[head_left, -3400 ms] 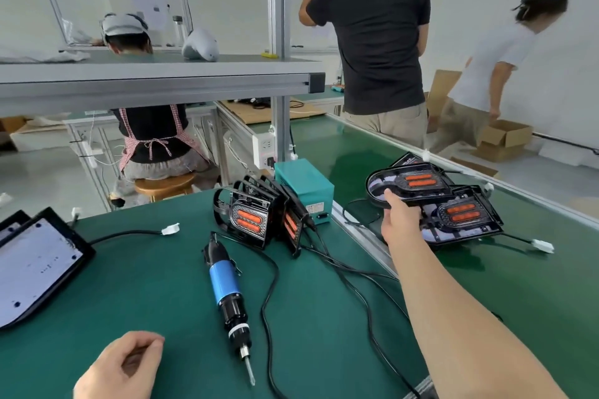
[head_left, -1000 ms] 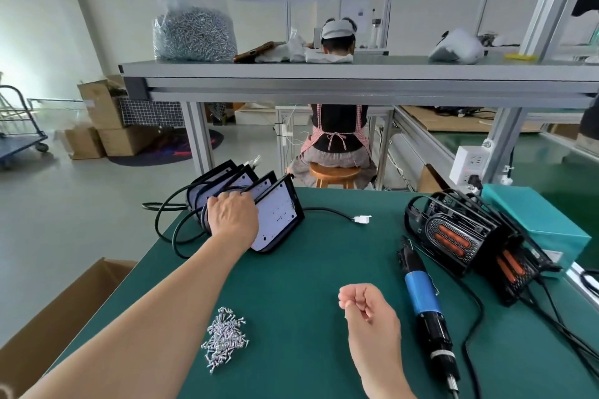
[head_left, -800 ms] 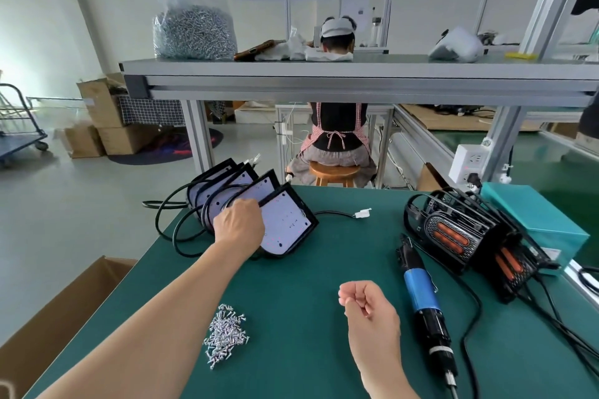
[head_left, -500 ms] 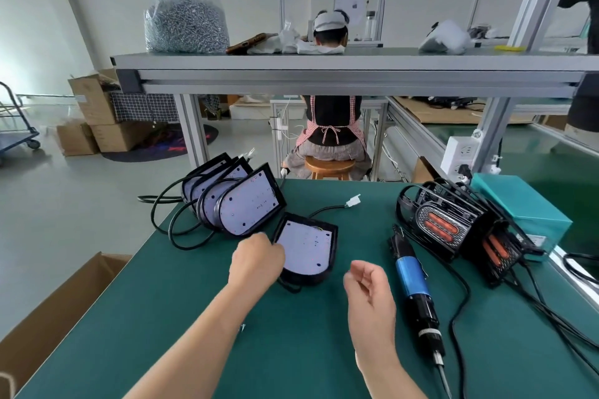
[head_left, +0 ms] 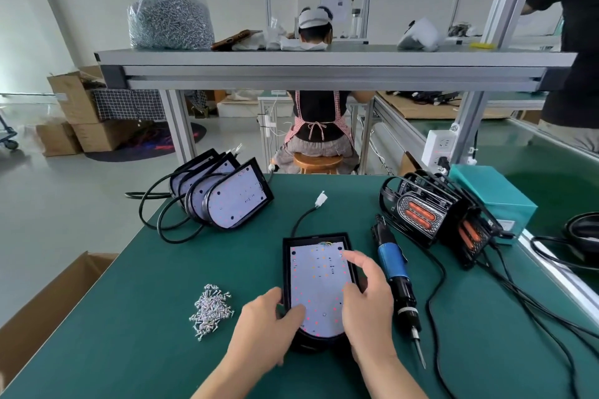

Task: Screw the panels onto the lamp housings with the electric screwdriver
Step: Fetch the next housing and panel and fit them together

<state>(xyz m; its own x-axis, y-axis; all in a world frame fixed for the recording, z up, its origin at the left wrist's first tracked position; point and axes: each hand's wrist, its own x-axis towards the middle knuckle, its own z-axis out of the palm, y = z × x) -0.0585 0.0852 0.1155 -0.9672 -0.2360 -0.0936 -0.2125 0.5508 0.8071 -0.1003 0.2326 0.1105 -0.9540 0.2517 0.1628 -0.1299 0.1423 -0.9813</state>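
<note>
Far left on the green desk sits a loose pile of screws, and behind it a row of waiting housings leans upright, cables looping off the edge. Moving in, the left hand grips the near left corner of the lamp housing, thumb laid across the white panel seated in it. The housing lies flat at centre, right in front of the person. The right hand holds the opposite side, thumb on the panel, forefinger stretched up along its surface. Just beside that hand the electric screwdriver lies untouched, tip towards the person. Further right, grilled lamps with orange bars stand against a teal box
</note>
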